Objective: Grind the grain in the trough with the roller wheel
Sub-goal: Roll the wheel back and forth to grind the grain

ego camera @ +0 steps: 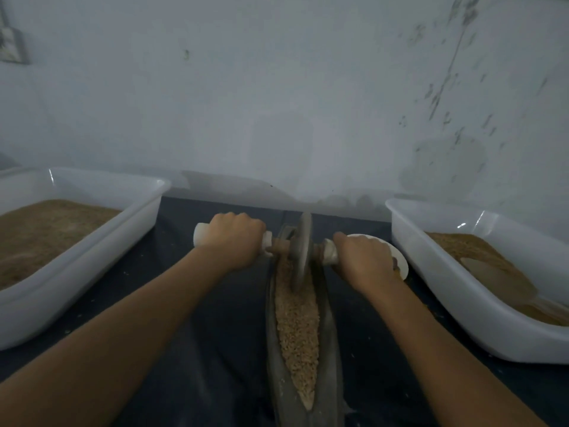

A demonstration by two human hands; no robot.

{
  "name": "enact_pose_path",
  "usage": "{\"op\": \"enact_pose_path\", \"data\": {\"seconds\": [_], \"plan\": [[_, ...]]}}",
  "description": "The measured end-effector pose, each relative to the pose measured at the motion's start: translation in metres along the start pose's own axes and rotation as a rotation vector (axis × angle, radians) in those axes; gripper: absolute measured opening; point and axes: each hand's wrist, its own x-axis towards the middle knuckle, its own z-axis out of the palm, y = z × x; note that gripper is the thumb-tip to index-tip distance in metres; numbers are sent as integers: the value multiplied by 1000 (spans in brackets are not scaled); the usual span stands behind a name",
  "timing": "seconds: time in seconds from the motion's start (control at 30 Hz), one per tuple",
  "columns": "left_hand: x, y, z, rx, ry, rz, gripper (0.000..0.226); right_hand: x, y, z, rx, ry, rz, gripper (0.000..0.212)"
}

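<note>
Head view: both hands grip the axle, wheel (300, 251) at the far end of the trough (274, 349).
Left hand (235, 241) and right hand (365, 261) curl tight round the handles; a tilt or overrun could spill grain (297, 328). Left tub (92, 248) and right tub (446, 291) hold brown meal.

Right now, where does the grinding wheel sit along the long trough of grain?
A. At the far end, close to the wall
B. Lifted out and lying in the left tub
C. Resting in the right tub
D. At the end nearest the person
A: the roller wheel stands in the trough at its far end near the wall, both hands on its axle handles, with the grain stretching back toward the person.
</note>
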Motion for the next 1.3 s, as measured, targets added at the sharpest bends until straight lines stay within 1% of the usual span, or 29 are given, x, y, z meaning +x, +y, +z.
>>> {"op": "enact_pose_path", "data": {"seconds": [0.07,0.13,0.2,0.27,0.33,0.37,0.4,0.47,0.53,0.63,0.67,0.73,0.83,0.93,1.0,1.03,1.1,1.17,1.23,1.27,1.3], "plan": [[-1,2,-3,24,23,20,13,-5,1,0,38,-10,12,17],[-21,7,-9,18,52,36,21,-25,2,-8,89,-28,-29,20],[-55,10,-16,36,86,80,30,-55,1,-25,77,28,-102,31],[-93,11,-27,65,172,173,40,-86,-2,-47,88,100,-140,48],[-120,7,-37,-11,305,270,49,-110,-2,-60,107,138,-169,59],[-128,4,-38,-37,339,294,51,-118,0,-63,135,142,-185,61],[-132,1,-37,-46,332,303,51,-123,2,-62,155,140,-197,61],[-124,0,-35,-50,243,285,49,-120,2,-58,148,96,-188,59],[-97,2,-28,45,174,225,39,-103,1,-46,82,32,-135,56],[-42,2,-9,63,101,102,23,-58,5,-20,16,44,-49,31],[-26,0,-4,45,90,80,21,-43,6,-17,5,29,-33,26],[-7,-5,8,-32,71,31,20,-19,4,-18,-36,33,-26,23],[-16,-10,19,-139,6,-14,22,-9,-7,-36,-96,54,-87,24],[-57,-10,15,-183,13,-15,29,-38,-16,-57,-106,40,-180,29],[-88,-8,0,-142,42,69,34,-70,-17,-67,-64,101,-183,35],[-102,-6,-9,-115,91,150,39,-87,-15,-70,-12,135,-177,39],[-122,-2,-25,-104,269,264,46,-113,-7,-68,70,136,-168,50],[-127,2,-35,-45,351,286,47,-123,-2,-63,127,81,-142,61],[-116,6,-36,10,333,271,47,-118,1,-52,129,28,-120,67],[-105,8,-34,32,302,256,47,-111,2,-43,104,15,-103,63],[-91,10,-30,82,258,236,43,-101,3,-32,68,22,-93,55]]}}
